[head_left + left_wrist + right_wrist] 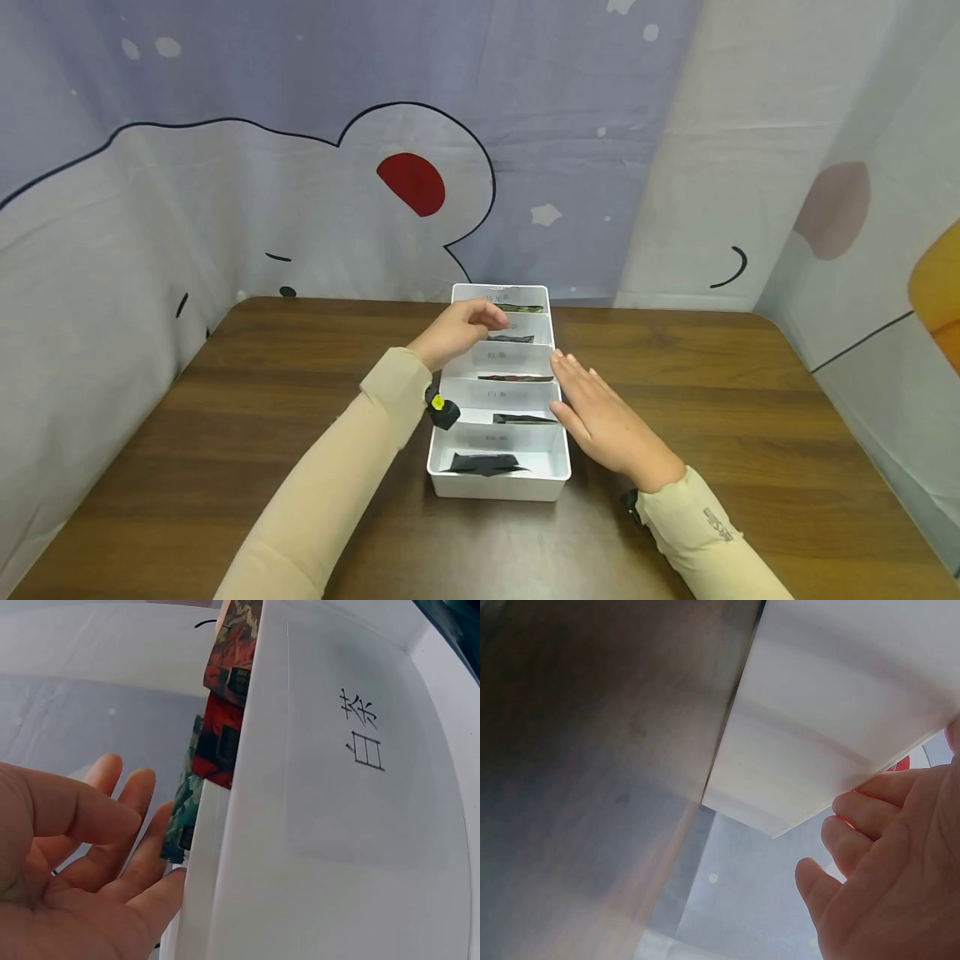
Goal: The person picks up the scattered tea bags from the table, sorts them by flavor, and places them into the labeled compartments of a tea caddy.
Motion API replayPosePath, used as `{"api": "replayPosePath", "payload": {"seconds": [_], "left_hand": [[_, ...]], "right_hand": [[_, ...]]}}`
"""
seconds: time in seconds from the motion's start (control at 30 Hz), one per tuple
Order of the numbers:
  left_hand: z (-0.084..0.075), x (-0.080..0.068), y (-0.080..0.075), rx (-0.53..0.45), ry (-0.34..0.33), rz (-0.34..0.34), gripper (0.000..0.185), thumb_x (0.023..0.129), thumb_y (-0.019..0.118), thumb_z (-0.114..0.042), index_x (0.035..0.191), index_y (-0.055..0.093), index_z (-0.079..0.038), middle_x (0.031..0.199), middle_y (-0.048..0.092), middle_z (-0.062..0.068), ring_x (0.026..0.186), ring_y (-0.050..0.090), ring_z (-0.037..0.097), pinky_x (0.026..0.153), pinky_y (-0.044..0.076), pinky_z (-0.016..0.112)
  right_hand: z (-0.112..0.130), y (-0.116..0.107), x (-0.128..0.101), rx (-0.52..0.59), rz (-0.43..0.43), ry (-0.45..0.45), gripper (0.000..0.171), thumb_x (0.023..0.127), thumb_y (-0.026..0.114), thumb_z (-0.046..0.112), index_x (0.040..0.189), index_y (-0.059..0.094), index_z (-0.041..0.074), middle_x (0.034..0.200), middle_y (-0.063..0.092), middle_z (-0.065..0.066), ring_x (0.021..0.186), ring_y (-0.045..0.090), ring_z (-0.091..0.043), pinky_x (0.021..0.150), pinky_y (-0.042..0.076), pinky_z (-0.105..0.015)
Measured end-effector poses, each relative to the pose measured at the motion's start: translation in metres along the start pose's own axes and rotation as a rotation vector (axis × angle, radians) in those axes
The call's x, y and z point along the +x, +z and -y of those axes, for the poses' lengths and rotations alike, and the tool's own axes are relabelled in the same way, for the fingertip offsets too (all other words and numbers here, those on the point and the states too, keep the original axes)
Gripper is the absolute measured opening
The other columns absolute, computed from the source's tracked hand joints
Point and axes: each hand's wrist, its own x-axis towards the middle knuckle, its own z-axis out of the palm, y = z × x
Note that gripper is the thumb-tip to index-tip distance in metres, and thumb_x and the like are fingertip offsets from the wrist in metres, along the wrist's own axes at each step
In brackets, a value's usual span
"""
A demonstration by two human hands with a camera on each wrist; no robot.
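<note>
Here we are working at the white divided tray [557, 467], which is sitting mid-table on the brown wooden table [225, 433] with its long side running away from us. Its compartments are carrying printed labels and holding dark packets [483, 463], one lying flat in the nearest section and others tucked further back. Our left hand [457, 331] is reaching over the far compartments with fingers loosely bent; the left wrist view shows the fingertips [161, 881] touching a divider wall beside colourful packets [225, 712] standing on edge, gripping nothing. Our right hand [600, 417] is lying flat with straight fingers along the tray's right wall, steadying it. We are judging this as the picking or sorting step among the rear packets; the next move is calling for a narrow pinch into a tight slot without dragging the light tray. Behind everything, a printed cartoon backdrop cloth [300, 167] is hanging, well apart from our hands.
</note>
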Motion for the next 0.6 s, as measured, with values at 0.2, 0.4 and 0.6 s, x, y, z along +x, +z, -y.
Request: {"api": "replayPosePath", "payload": {"seconds": [0.2,0.4,0.6], "left_hand": [[-0.004,-0.006,-0.002,0.025,-0.011,-0.009,0.025,0.100,0.050,0.004,0.116,0.068,-0.005,0.121,0.068,0.010,0.118,0.062,0.025,0.107,0.047,0.041],[-0.011,-0.015,-0.006,0.043,-0.010,-0.034,0.020,0.102,0.054,-0.003,0.115,0.069,-0.007,0.120,0.068,0.008,0.119,0.062,0.028,0.108,0.046,0.044],[-0.013,-0.027,-0.016,0.039,0.018,-0.084,0.019,0.103,0.054,-0.007,0.115,0.069,-0.008,0.118,0.068,0.008,0.119,0.061,0.032,0.107,0.046,0.045]], "right_hand": [[0.000,0.001,0.000,0.004,0.006,0.009,0.064,0.110,0.040,0.036,0.160,0.021,0.000,0.167,0.020,-0.012,0.154,0.018,-0.032,0.123,0.020,-0.055],[0.000,0.001,-0.001,0.011,0.011,0.011,0.064,0.110,0.040,0.035,0.160,0.021,-0.001,0.167,0.021,-0.013,0.154,0.017,-0.031,0.123,0.020,-0.055],[0.000,0.002,-0.002,0.016,0.003,0.008,0.064,0.110,0.040,0.034,0.160,0.021,-0.001,0.167,0.021,-0.013,0.154,0.018,-0.033,0.123,0.019,-0.055]]}}
